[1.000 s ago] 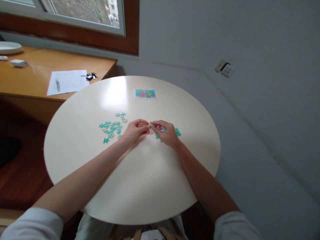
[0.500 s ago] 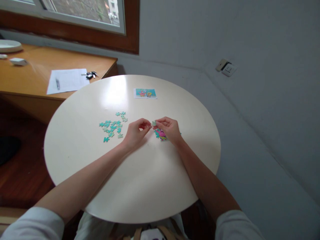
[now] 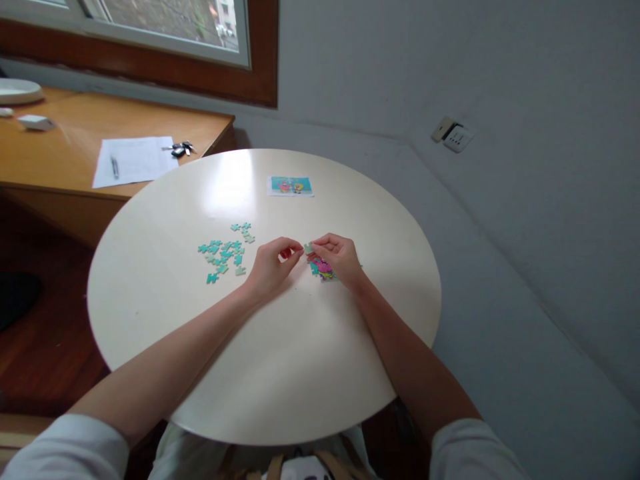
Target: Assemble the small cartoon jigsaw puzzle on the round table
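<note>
A pale green puzzle piece (image 3: 308, 248) is pinched between the thumb and fingers of my right hand (image 3: 338, 257), just above the table. My left hand (image 3: 274, 264) is closed in a pinch right beside that piece; whether its fingertips grip anything is too small to tell. Beneath my right hand lies a partly joined jigsaw puzzle (image 3: 323, 267) in pink, yellow and teal, much of it hidden by the hand. Loose puzzle pieces (image 3: 223, 253), teal and pale green, are spread to the left of my left hand.
A small picture card (image 3: 291, 186) lies toward the back of the round white table (image 3: 260, 373). At the left, a wooden desk (image 3: 145, 120) holds a sheet of paper (image 3: 135, 160), a pen (image 3: 115, 168) and keys (image 3: 181, 149). A wall stands close on the right.
My fingers shift very slightly around the pale green piece. A little more of the joined puzzle shows under my right hand. The loose pieces stay where they were.
</note>
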Demonstrator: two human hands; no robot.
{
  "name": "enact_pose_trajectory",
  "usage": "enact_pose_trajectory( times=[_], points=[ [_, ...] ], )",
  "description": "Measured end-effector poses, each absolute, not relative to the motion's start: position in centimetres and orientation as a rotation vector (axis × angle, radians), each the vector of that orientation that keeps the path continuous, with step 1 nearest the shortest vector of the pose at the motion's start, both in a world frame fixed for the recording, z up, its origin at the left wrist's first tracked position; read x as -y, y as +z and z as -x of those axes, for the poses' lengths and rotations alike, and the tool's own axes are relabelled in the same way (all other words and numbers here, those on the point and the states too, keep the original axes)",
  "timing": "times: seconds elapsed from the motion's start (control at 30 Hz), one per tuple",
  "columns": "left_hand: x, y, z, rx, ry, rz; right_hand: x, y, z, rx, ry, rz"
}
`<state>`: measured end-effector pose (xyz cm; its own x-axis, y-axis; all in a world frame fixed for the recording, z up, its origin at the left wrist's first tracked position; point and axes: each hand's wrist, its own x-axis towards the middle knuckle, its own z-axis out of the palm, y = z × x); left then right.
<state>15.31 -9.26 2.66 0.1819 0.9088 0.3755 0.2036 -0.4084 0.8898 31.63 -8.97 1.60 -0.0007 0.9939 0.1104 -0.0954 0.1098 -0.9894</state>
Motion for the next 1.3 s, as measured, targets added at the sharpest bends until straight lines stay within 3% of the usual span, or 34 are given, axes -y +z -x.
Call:
enact_pose_trajectory(
  times=[0.53,1.3],
  points=[
    [9.2,2.7,-15.2,-1.04,1.215,-1.833,9.0,2.5,-32.6,1.253,1.0,1.106],
    [10.0,2.6,-15.8,-1.052,0.581,-2.319,8.4,2.0,-33.0,1.257,0.861,1.184]
  ],
)
